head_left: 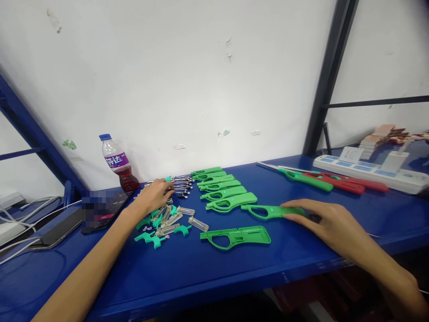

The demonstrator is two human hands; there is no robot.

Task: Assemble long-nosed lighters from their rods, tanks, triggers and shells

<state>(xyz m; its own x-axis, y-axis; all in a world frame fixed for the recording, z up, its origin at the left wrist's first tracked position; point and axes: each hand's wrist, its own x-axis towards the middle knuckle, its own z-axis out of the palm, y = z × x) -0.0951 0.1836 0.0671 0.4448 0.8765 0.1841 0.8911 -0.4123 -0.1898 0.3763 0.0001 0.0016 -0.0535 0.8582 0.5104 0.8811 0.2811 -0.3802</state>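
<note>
My left hand point(156, 195) reaches into a pile of small metal-ended parts with dark wires point(182, 184). Its fingers are curled together, and what they pinch is hidden. My right hand point(330, 223) grips the butt end of a green lighter shell half point(271, 212) between thumb and fingers, at the table's right side. Another green shell half point(258, 235) lies nearer me, its hollow inner side up. Behind it runs a row of several green shell halves point(231, 203). Clear fuel tanks point(198, 224) and teal triggers point(182, 229) are scattered below my left hand.
Green and red long-necked lighters point(311, 180) lie at the back right, beside a white power strip point(372, 172). A drink bottle point(117, 163) stands by the wall at left, near a phone point(115, 205) and white cables point(30, 219). The blue table's front edge point(234, 286) is close to me.
</note>
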